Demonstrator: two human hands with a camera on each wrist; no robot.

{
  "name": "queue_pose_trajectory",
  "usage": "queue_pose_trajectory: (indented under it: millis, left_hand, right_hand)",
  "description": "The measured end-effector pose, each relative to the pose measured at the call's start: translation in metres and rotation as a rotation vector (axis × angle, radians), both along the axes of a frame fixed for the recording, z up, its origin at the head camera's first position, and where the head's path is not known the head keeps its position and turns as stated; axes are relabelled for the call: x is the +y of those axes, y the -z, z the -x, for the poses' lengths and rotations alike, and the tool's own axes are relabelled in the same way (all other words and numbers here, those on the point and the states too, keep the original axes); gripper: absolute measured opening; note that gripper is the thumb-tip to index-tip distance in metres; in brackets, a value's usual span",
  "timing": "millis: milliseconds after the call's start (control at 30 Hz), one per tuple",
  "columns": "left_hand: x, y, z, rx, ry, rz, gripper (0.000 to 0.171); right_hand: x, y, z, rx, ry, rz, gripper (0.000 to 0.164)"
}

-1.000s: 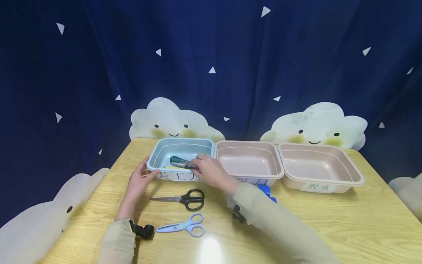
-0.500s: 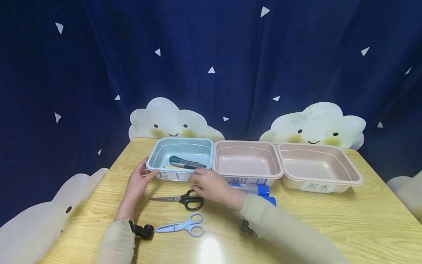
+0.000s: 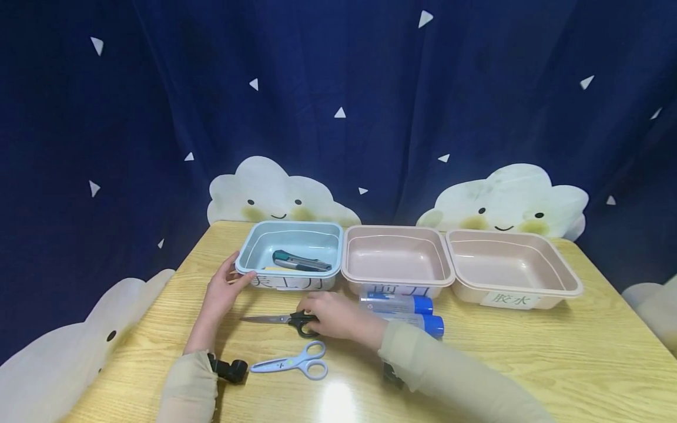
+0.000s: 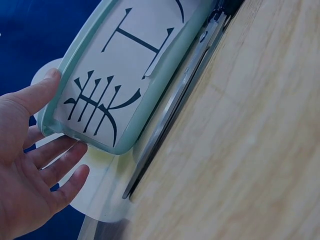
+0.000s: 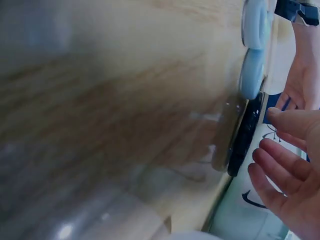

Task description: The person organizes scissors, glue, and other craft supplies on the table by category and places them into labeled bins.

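Observation:
My left hand [image 3: 222, 291] holds the left front corner of the blue bin [image 3: 259, 247]. The left wrist view shows its thumb [image 4: 47, 82] on the rim and other fingers behind the side wall. Inside the bin lie a green and grey utility knife [image 3: 301, 262] and something yellow, mostly hidden by the front rim. My right hand [image 3: 338, 317] reaches over the handles of the black scissors [image 3: 272, 319], hiding part of them. In the right wrist view its fingers are spread apart beside the black handle [image 5: 245, 137]. The scissors lie flat, blades pointing left.
Light blue scissors [image 3: 282, 365] lie nearer me. Two clear bottles with blue caps [image 3: 423, 305] lie right of the right hand. Two pink bins, a middle one [image 3: 394, 255] and a right one [image 3: 502, 264], continue the row along the table's back.
My right hand has left the utility knife in the blue bin, come out over the front rim and moved down to the black scissors' handles. The left hand has stayed put.

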State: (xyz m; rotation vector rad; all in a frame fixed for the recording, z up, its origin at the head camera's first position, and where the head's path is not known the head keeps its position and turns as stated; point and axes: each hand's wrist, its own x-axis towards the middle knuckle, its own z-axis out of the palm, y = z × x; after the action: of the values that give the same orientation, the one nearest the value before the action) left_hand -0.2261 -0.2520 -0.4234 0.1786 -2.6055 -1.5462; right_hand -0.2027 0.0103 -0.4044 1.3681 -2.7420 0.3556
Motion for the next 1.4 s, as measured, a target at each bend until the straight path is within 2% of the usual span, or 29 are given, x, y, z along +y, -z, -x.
queue_pose_trajectory:
  millis: [433, 900, 1400]
  left_hand:
    - [0.002, -0.003, 0.000, 0.019, 0.008, -0.003, 0.080]
    - [0.002, -0.003, 0.000, 0.009, 0.003, -0.008, 0.081]
    - [0.002, -0.001, -0.001, 0.007, -0.005, 0.000, 0.080]
  right_hand:
    - [-0.008, 0.012, 0.007, -0.010, 0.010, -0.049, 0.030]
    - [-0.008, 0.011, 0.008, 0.028, -0.031, -0.039, 0.026]
    - [0.010, 0.006, 0.000, 0.070, 0.019, -0.046, 0.026]
